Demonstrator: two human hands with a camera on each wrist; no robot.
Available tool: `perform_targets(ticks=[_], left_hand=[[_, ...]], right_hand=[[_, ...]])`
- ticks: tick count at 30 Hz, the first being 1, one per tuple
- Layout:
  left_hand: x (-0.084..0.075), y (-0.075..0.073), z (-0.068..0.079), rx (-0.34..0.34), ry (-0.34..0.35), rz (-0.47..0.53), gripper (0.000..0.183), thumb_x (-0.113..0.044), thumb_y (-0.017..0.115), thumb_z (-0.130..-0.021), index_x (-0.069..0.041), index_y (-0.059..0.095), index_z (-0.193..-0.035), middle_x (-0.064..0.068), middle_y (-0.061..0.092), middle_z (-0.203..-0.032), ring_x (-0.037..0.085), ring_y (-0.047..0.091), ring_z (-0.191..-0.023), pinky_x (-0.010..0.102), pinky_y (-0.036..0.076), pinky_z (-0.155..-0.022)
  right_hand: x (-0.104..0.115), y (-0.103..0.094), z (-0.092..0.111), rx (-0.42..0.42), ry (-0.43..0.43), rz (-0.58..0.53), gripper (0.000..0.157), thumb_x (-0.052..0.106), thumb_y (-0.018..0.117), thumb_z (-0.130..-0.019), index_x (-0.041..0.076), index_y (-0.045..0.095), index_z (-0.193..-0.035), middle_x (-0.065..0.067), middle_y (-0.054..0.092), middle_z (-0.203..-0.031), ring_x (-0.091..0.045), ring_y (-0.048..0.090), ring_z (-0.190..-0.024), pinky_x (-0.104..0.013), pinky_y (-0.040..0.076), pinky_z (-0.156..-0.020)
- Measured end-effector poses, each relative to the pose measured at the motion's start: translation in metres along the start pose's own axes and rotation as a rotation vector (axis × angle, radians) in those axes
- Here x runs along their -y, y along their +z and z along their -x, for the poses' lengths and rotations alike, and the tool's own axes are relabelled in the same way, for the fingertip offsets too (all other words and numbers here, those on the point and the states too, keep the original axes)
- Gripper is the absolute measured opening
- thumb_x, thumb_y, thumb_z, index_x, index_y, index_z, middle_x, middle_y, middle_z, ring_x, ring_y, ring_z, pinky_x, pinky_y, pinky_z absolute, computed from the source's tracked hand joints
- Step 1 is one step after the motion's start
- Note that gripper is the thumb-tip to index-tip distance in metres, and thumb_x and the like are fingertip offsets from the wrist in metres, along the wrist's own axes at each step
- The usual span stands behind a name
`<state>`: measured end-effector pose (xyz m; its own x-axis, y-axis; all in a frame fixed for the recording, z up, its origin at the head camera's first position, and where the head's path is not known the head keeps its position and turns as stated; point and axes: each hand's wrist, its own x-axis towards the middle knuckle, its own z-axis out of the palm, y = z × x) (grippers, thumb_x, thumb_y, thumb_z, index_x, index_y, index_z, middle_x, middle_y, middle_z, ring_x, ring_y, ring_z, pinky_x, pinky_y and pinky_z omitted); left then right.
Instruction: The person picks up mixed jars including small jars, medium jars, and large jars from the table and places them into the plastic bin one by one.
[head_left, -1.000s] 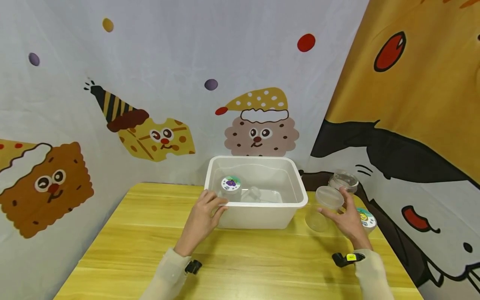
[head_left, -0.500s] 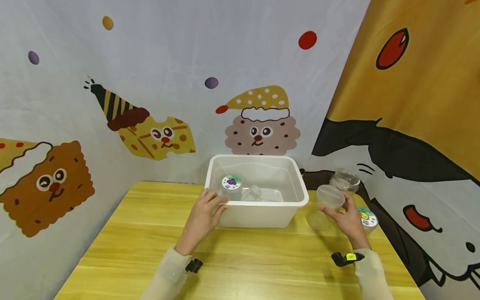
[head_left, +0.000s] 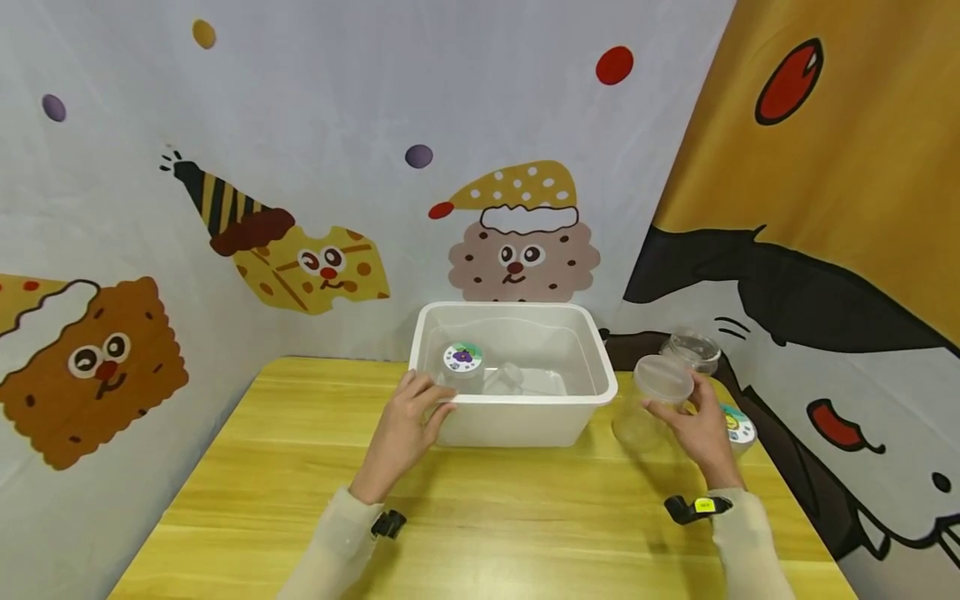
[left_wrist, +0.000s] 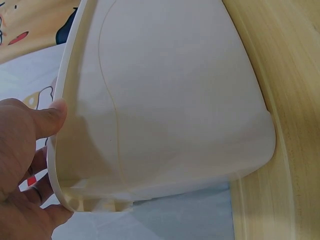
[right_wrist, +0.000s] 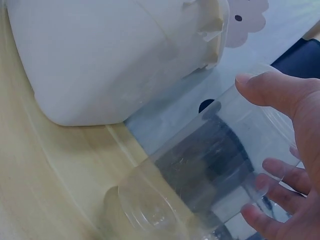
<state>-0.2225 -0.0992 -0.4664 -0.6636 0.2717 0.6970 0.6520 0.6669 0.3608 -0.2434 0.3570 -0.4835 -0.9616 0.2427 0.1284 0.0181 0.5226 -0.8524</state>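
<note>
My left hand (head_left: 401, 429) holds the front left of the white plastic bin's rim (head_left: 525, 401); its thumb also shows on the rim in the left wrist view. At the right, my right hand (head_left: 697, 425) grips a tall clear plastic jar (right_wrist: 200, 165) near its top, thumb on one side and fingers around the other. A frosted round lid (head_left: 663, 379) tops that jar. Its base is at or just above the table; I cannot tell which. Inside the bin stand a jar with a grape-printed lid (head_left: 463, 358) and a small clear piece (head_left: 512, 377).
Behind the held jar stands another clear jar (head_left: 692, 348) at the table's back right. A jar with a yellow-printed lid (head_left: 738, 425), partly hidden by my right hand, is near the right edge. A printed cloth (head_left: 330, 183) hangs behind the wooden table (head_left: 510, 517).
The right fingers have come closer around the clear jar, which has shifted only slightly. My left hand has stayed on the bin's rim. The head view has tilted a little.
</note>
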Motion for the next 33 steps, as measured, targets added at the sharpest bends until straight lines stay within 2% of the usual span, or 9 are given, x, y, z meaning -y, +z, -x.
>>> perform_targets(ticks=[7,12,22,29,33], left_hand=[[-0.001,-0.002,-0.002,-0.001,-0.008,0.004,0.016,-0.012,0.082,-0.087,-0.010,0.078,-0.102,0.001,0.066,-0.095,0.016,0.052,-0.087,0.029,0.052,-0.072],[-0.002,-0.002,-0.002,-0.004,-0.009,-0.002,0.017,-0.012,0.083,-0.086,-0.009,0.078,-0.102,0.001,0.064,-0.092,0.015,0.050,-0.086,0.027,0.050,-0.070],[-0.003,-0.002,-0.001,0.015,-0.024,0.002,0.015,-0.014,0.081,-0.088,-0.010,0.078,-0.102,-0.001,0.060,-0.090,0.014,0.048,-0.086,0.025,0.048,-0.069],[-0.003,-0.002,-0.001,0.002,-0.008,-0.001,0.015,-0.014,0.082,-0.087,-0.010,0.078,-0.101,-0.001,0.060,-0.089,0.014,0.049,-0.086,0.025,0.049,-0.069],[-0.003,-0.002,-0.001,-0.001,-0.013,-0.003,0.015,-0.014,0.081,-0.087,-0.009,0.078,-0.101,-0.001,0.062,-0.091,0.015,0.051,-0.088,0.026,0.051,-0.070]], right_hand=[[0.014,-0.005,0.002,0.006,-0.024,0.003,0.104,0.044,0.084,-0.085,0.014,0.021,-0.163,-0.020,0.040,-0.158,-0.042,0.038,-0.145,-0.066,0.037,-0.113],[0.025,-0.007,0.004,0.004,-0.034,0.027,0.105,0.044,0.084,-0.085,0.016,0.021,-0.163,-0.022,0.039,-0.158,-0.044,0.038,-0.144,-0.068,0.037,-0.112],[0.046,-0.016,0.004,-0.048,-0.133,0.115,0.099,0.041,0.085,-0.084,0.016,0.028,-0.160,-0.021,0.045,-0.154,-0.044,0.045,-0.139,-0.068,0.043,-0.108],[0.063,-0.019,0.003,-0.057,-0.190,0.157,0.099,0.044,0.086,-0.082,0.024,0.030,-0.161,-0.018,0.049,-0.152,-0.041,0.048,-0.136,-0.066,0.044,-0.105],[0.075,-0.021,0.002,-0.049,-0.227,0.173,0.099,0.045,0.086,-0.082,0.024,0.030,-0.161,-0.018,0.051,-0.151,-0.041,0.051,-0.132,-0.065,0.044,-0.104]])
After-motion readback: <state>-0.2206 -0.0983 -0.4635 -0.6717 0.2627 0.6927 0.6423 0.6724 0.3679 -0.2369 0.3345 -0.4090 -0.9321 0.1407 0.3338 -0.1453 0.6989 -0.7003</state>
